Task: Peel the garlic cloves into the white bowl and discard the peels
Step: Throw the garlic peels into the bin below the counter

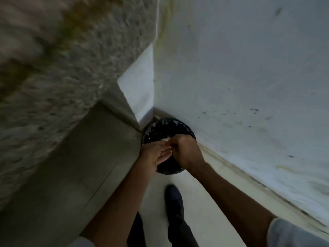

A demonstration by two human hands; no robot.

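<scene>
**Both hands over the lined bin in the corner**

The person stands in a narrow gap between a speckled stone counter [58,72], blurred at the left, and a pale, smudged wall [249,72] at the right. Down in the corner where they meet sits a round bin [169,171] lined with a black bag [160,129]; a few pale flecks, which look like garlic peels [166,139], lie on the liner just beyond the hands.

Both hands are held over the bin's mouth and touch each other. The left hand [154,155] is turned palm-up with its fingers [164,155] loosely spread and pointing toward the right hand. The right hand [185,149] is curled, its fingers bunched together at the left hand's fingertips; whether they pinch a scrap of peel there is too small and dim to tell.

Bare forearms run back toward the camera, with light sleeves at the lower edge. Below the bin, one dark shoe [171,192] and dark trouser legs stand on the pale floor [204,202]. The white bowl and the cloves are out of view.
</scene>
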